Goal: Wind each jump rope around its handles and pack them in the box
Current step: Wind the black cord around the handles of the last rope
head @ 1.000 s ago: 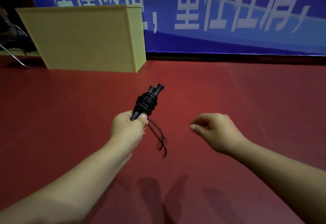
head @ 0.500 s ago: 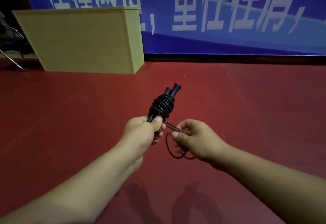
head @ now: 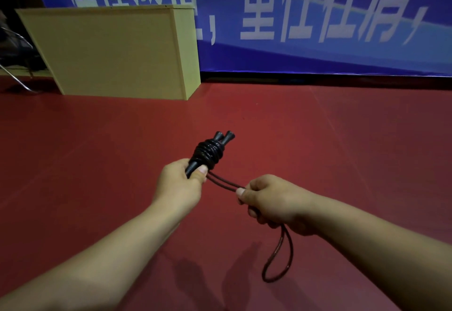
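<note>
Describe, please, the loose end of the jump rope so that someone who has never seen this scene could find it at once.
Start at the red floor, in front of the blue banner and the pale wooden box. The left hand grips a black jump rope bundle; two strands run from it to the right hand. Below that fist hangs the loose loop, the only unwound rope.

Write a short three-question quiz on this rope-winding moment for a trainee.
1. True or false: the left hand grips the handles of the jump rope.
2. What does the right hand hold? A) the box B) a doubled strand of the rope C) nothing
3. Fill in: a loose loop of rope hangs ___ the right hand.

Key: 1 true; 2 B; 3 below.
</note>
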`<state>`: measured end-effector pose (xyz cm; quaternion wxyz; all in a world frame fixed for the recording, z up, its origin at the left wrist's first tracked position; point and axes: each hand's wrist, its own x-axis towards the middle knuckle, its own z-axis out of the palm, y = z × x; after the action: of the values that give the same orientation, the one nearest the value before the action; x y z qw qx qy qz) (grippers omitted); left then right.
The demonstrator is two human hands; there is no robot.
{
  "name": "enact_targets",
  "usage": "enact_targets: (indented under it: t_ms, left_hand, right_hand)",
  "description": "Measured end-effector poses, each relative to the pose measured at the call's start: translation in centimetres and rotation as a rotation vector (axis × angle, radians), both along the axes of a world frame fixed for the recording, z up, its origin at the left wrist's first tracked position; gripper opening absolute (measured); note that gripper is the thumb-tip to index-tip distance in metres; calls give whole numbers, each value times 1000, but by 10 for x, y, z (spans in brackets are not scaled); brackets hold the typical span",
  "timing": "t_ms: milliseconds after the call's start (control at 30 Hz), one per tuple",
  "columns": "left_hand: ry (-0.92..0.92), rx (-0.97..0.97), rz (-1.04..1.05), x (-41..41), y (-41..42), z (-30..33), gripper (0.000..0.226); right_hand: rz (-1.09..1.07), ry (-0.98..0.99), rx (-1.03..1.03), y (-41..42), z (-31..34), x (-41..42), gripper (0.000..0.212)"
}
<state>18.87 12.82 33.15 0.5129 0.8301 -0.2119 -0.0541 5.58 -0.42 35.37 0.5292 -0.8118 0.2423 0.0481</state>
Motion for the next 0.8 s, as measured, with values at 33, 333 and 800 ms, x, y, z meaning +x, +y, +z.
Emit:
enact_targets:
  t_ms: [33, 333, 800]
  left_hand:
    - [-38, 51, 20, 4, 3, -1, 16]
    - [-146, 418, -48, 9, 14, -4, 13]
    - [-353, 681, -650, -21, -3, 5, 14]
  right_hand:
    - [1, 8, -6, -1, -1, 0, 29]
    - [71, -159, -94, -2, 0, -3, 24]
    - [-91, -330, -418, -22, -4, -9, 25]
